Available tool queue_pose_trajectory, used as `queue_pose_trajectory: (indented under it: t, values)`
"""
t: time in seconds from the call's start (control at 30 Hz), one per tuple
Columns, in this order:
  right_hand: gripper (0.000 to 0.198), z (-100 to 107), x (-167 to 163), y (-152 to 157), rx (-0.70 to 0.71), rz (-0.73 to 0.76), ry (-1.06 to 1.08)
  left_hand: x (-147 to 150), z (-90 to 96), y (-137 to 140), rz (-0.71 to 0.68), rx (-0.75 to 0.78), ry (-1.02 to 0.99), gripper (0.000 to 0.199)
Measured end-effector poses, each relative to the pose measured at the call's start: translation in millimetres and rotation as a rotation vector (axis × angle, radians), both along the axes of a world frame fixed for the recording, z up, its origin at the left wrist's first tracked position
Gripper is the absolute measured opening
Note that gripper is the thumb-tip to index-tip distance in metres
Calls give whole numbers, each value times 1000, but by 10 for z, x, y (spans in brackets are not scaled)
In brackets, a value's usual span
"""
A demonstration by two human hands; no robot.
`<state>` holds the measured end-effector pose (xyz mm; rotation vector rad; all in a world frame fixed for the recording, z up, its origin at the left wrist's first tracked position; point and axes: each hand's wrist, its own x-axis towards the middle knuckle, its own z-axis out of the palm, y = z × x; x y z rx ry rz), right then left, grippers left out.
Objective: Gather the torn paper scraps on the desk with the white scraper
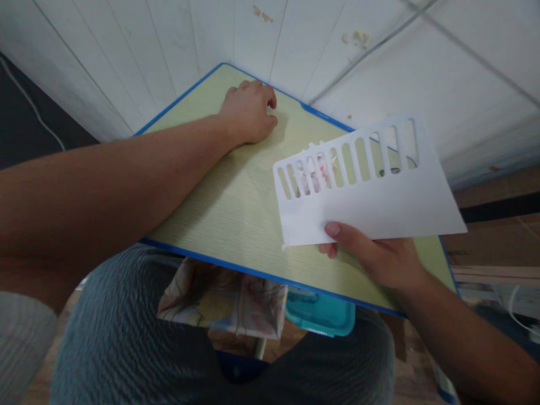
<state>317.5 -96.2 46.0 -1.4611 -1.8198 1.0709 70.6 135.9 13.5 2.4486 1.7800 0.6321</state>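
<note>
My right hand [379, 253] pinches the lower edge of a white slotted sheet [363, 211], its thumb on the front and fingertips showing below. The sheet is tilted above the table's right side, with a row of rounded slots that lengthen to the right. Through some slots I see small pink and whitish bits [323, 169] and a small dark item [395, 170]; the sheet partly hides them. Near the far edge of the table, my left hand [248, 112] is loosely curled, with a gap between thumb and index finger and nothing visible in it.
The pale yellow-green table [236, 197] has a blue rim and stands against a white panelled wall [236, 34]. A grey cable [375, 45] runs down the wall. Under the near edge are a patterned cloth item [228, 298] and a teal-lidded container [323, 315], above my legs.
</note>
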Motion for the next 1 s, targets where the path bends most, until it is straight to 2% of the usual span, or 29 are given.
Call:
queue_pose_trajectory:
  t: [0.27,0.5,0.7,1.0]
  values:
    - [38,-17,164,94,10,103,45,10,21,2,-22,-10,-1,43]
    - [16,5,308,141,-152,189,176,-9,10,17,-33,-6,-27,42]
    - [16,-25,313,167,-131,173,188,-11,-4,39,-36,2,-32,42]
    - [11,-6,289,147,-218,255,194,-4,18,12,-23,-6,-18,43]
